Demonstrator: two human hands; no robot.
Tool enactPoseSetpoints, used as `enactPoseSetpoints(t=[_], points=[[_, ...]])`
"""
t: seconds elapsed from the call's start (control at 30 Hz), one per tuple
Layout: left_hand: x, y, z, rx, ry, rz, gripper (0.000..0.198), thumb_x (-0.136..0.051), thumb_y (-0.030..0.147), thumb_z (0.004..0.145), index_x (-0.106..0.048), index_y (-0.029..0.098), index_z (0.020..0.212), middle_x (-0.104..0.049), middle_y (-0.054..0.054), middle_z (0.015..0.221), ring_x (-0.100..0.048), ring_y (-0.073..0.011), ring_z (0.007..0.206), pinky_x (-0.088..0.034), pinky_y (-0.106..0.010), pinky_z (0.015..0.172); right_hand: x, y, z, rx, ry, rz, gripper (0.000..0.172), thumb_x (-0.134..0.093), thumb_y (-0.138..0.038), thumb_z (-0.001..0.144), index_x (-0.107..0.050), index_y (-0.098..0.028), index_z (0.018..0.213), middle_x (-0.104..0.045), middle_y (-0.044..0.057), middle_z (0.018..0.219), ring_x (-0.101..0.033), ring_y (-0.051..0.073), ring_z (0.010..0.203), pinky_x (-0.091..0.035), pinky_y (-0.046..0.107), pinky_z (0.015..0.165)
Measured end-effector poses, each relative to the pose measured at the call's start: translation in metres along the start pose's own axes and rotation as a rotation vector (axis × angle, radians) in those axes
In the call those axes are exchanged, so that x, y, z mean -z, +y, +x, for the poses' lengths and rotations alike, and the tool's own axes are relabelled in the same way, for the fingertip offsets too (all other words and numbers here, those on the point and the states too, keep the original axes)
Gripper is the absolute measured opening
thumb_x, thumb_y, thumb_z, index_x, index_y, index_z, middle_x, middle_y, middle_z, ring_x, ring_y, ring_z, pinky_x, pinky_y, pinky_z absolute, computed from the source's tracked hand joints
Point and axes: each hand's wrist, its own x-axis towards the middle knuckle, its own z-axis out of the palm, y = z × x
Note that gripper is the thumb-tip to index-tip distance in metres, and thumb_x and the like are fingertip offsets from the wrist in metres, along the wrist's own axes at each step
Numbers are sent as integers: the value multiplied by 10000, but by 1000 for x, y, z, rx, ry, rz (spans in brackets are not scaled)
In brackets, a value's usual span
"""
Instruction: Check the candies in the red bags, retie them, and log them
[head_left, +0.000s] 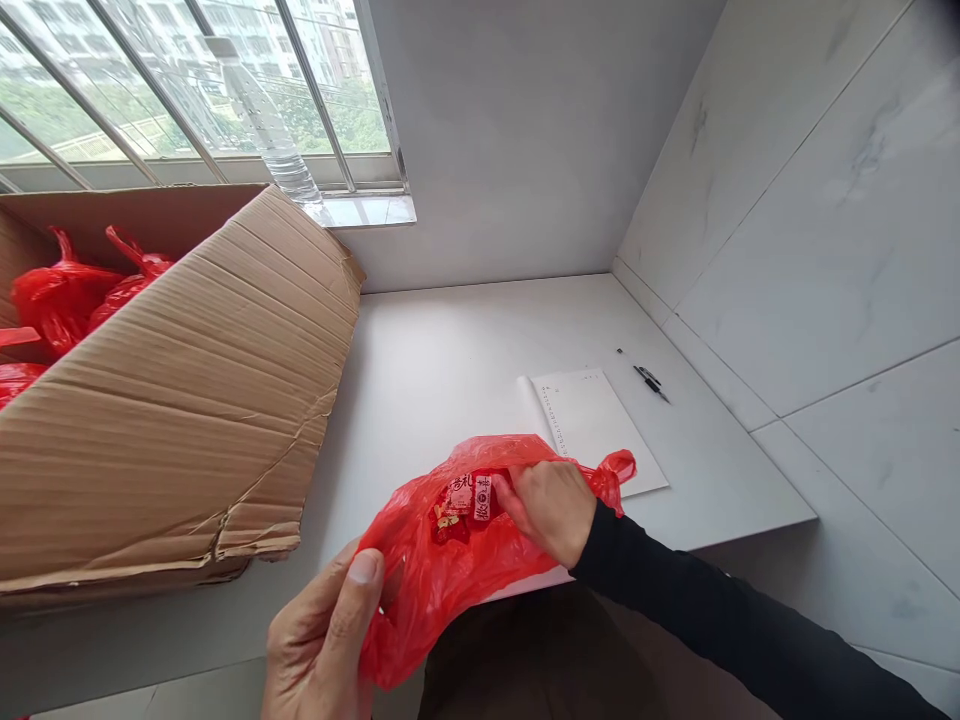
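A thin red plastic bag (420,590) hangs in front of me, its mouth spread wide. My left hand (326,630) pinches the bag's left side between thumb and fingers. Inside the opening lie small red packets (465,505) printed with characters. My right hand (551,505) reaches into the mouth from the right, back of the hand up. Its fingertips are hidden inside the bag, so whether they grip anything does not show. A twisted handle (619,470) of the bag sticks out just past the right wrist.
At the left stands a big open cardboard box (187,400) with several tied red bags (64,290) in it. A spiral notebook (600,425) and a black pen (651,382) lie on the white table (450,350). A clear water bottle (274,130) stands on the windowsill.
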Motion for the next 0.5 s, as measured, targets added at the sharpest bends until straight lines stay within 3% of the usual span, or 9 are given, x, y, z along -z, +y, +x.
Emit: enactPoseSetpoints(t=[0.13,0.2,0.5], points=[[-4,3,0,0,30,-14,352,-826,454,693,-800,242,973,-759,-58,920,-709,-274,898,-610,-291,688,-3,0,-4,162,-38,55,208,-422,-253,1014,-610,-215,1097,-719,30,810,-659,188,686,-328,288,568],[-6,3,1,0,31,-12,363,-835,449,680,-801,235,972,-760,-65,924,-709,-288,909,-612,-297,681,-5,0,-5,218,-64,59,220,-463,-194,982,-582,-244,1160,-724,14,837,-659,175,714,-336,276,585],[-11,9,-6,29,133,-10,383,-842,474,655,-794,242,955,-760,-53,918,-708,-287,919,-612,-276,674,7,-3,-10,109,-147,-74,278,-505,-174,947,-571,-190,1216,-723,55,780,-696,239,675,-336,304,522]])
